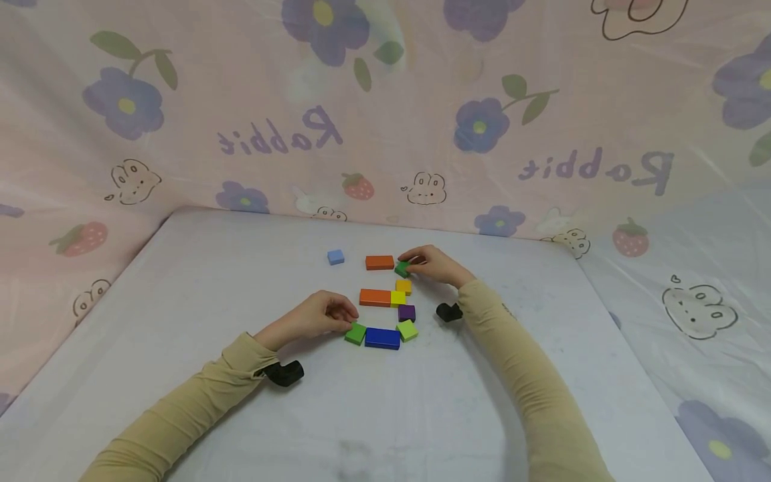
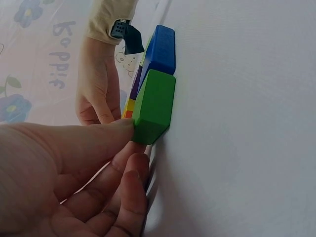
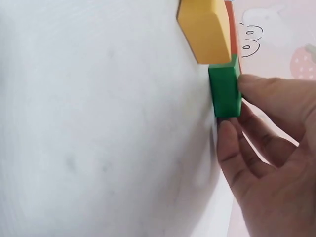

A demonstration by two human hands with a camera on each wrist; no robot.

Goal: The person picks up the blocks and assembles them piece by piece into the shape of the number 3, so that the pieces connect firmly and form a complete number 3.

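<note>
My left hand (image 1: 316, 313) pinches a green block (image 1: 355, 333) at the near left end of a block figure; in the left wrist view its thumb presses that block's side. A dark blue block (image 1: 382, 339) lies beside it, followed by a lime block (image 1: 407, 330). At the far right corner, my right hand (image 1: 436, 264) holds a dark green block (image 3: 225, 89) between thumb and fingers. An orange-red block (image 1: 379, 262) is just left of it, and a yellow-orange block (image 1: 403, 288) sits nearer. Further down lie a yellow block (image 1: 398, 298) and a purple block (image 1: 406, 312).
Another orange-red block (image 1: 375, 298) forms the middle bar, touching the yellow block. A light blue block (image 1: 335, 257) lies apart at the far left. All rest on a white-covered table (image 1: 385, 415), with a patterned curtain (image 1: 385, 94) around its back and sides.
</note>
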